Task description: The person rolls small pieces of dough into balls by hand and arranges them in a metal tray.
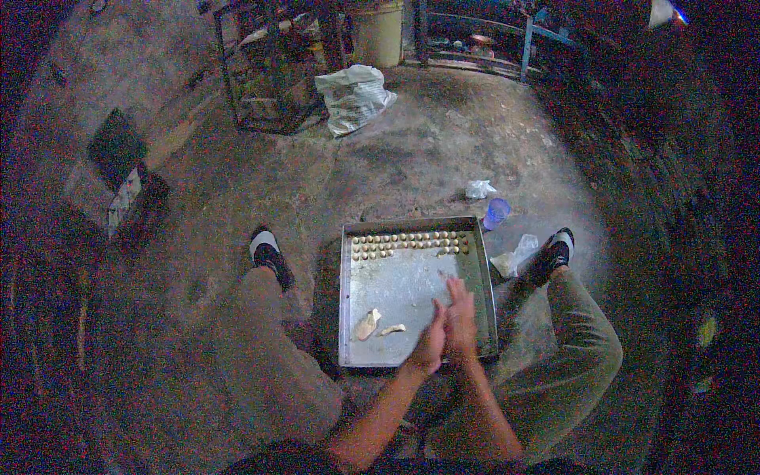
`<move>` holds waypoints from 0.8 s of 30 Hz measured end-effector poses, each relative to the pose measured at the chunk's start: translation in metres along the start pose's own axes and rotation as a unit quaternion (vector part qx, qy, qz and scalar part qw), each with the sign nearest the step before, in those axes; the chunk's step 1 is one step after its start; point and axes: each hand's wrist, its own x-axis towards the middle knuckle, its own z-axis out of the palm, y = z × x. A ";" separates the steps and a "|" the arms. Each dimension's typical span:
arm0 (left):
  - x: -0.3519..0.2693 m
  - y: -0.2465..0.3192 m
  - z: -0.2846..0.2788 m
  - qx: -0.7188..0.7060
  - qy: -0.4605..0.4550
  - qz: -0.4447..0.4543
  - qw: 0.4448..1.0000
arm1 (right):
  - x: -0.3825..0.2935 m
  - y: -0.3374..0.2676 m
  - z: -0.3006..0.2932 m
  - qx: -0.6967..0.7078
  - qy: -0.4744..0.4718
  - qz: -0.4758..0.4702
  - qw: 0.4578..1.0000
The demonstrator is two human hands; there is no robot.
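Note:
My left hand [431, 341] and my right hand [461, 317] are pressed palm to palm over the right part of a square metal tray [342, 297]. Anything between the palms is hidden, and the fingers are a little blurred. Rows of small pale dough balls [401, 240] line the tray's far side. Near its left front corner lie a larger lump of dough [367, 325] and, just to the right, a short dough strip [393, 329]. Pale smears mark the tray's floor.
Beyond the tray's far right corner stand a blue translucent cup [497, 213] and a small plastic bag [480, 189]. Another clear bag [515, 256] lies by the right shoe [558, 252]. Farther off are a white sack [354, 100], a pale bucket [378, 32] and metal frames.

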 end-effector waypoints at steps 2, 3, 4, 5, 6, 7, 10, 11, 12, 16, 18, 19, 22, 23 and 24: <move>0.009 0.001 -0.019 -0.008 0.002 -0.020 1.000 | -0.005 -0.038 0.015 0.021 -0.011 -0.005 1.000; 0.006 0.006 -0.014 0.058 -0.005 -0.025 0.998 | -0.013 -0.044 0.022 0.096 -0.027 -0.061 0.993; 0.004 0.012 -0.009 0.123 -0.012 -0.029 0.992 | -0.011 -0.040 0.019 0.116 -0.014 -0.041 0.992; 0.002 0.018 -0.003 0.188 -0.019 -0.033 0.981 | -0.007 -0.032 0.015 0.137 -0.001 -0.021 0.990; 0.000 0.015 -0.006 0.224 -0.024 -0.002 0.974 | 0.000 -0.033 0.014 0.165 0.006 -0.009 0.986; 0.012 -0.014 -0.008 0.233 -0.054 0.026 0.971 | 0.002 -0.027 0.003 0.270 0.037 -0.012 0.962; 0.020 -0.053 -0.007 0.174 -0.078 0.040 0.981 | 0.021 -0.005 -0.009 0.600 0.068 -0.113 0.789; 0.020 -0.056 -0.003 0.119 -0.077 0.028 0.989 | 0.014 0.014 -0.017 0.382 0.100 -0.043 0.918; 0.023 -0.055 -0.003 0.066 -0.071 0.024 0.995 | 0.010 0.027 -0.029 0.138 0.099 0.033 0.985; 0.056 -0.043 -0.051 -0.041 -0.059 0.118 0.990 | -0.012 0.031 0.040 -0.009 0.029 0.023 0.999; 0.052 -0.053 -0.075 0.194 -0.066 0.185 0.961 | -0.008 -0.053 0.022 0.093 0.045 -0.067 0.992; 0.050 -0.058 -0.076 0.307 -0.072 0.213 0.925 | -0.003 -0.052 0.013 0.112 0.044 -0.053 0.991; 0.041 -0.067 -0.036 0.260 -0.087 0.118 0.954 | 0.014 -0.061 -0.027 0.304 0.042 0.095 0.947; 0.026 -0.062 -0.018 0.098 -0.066 -0.003 0.993 | 0.020 -0.072 -0.037 0.387 0.056 0.158 0.907; 0.005 -0.041 0.013 0.118 -0.101 -0.051 0.987 | 0.015 -0.059 -0.032 0.330 0.055 0.148 0.931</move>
